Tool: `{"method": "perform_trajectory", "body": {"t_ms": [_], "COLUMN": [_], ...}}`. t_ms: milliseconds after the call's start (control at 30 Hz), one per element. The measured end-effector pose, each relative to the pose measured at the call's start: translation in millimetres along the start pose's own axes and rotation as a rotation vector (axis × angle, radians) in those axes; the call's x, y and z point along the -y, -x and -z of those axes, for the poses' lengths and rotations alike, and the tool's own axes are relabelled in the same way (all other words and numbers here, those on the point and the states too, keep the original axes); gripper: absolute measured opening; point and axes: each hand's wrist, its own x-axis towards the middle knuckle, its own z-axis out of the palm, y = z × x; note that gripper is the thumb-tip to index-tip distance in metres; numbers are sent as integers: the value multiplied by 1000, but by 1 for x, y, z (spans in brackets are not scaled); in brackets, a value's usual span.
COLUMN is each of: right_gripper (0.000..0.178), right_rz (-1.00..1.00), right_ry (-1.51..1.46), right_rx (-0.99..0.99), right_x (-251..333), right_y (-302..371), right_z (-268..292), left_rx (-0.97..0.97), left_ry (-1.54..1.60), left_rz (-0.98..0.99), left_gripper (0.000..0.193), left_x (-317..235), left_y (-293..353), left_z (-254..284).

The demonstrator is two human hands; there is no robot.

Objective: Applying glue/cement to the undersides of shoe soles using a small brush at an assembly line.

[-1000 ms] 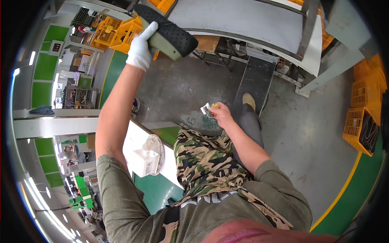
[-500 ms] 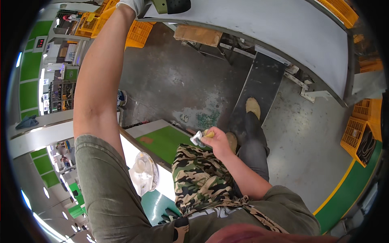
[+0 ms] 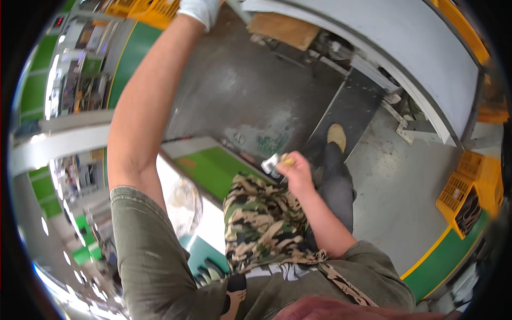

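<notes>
Clearly, we hold a small thing (image 3: 273,164), white with some yellow, in our bare right hand (image 3: 297,174); its fingers are closed together on it, but the blur does not let us tell which kind of thing it is. It is in the air, in front of our camouflage apron (image 3: 261,226). Our left hand (image 3: 200,12) wears a white glove and reaches far forward to the upper edge of the view, which cuts off the fingers, so we cannot tell if they are apart or together. Near it, on the left, we see yellow crates (image 3: 156,13). Ahead and to the right, we have a long pale worktop (image 3: 384,40), with a brown board (image 3: 282,30) lower, beside its near edge. On our right stands an open crate (image 3: 454,196) with dark pieces inside.
</notes>
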Motion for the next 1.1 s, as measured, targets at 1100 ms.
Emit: {"method": "perform_trajectory", "body": {"t_ms": [1100], "right_gripper": [24], "right_rz": [-176], "right_ry": [382], "right_rx": [366], "right_x": [16], "right_y": [32], "right_z": [-101], "left_rx": [-591], "left_ry": [-558], "left_rz": [1552], "left_gripper": [68], "left_x": [224], "left_y": [1020], "left_z": [89]}}
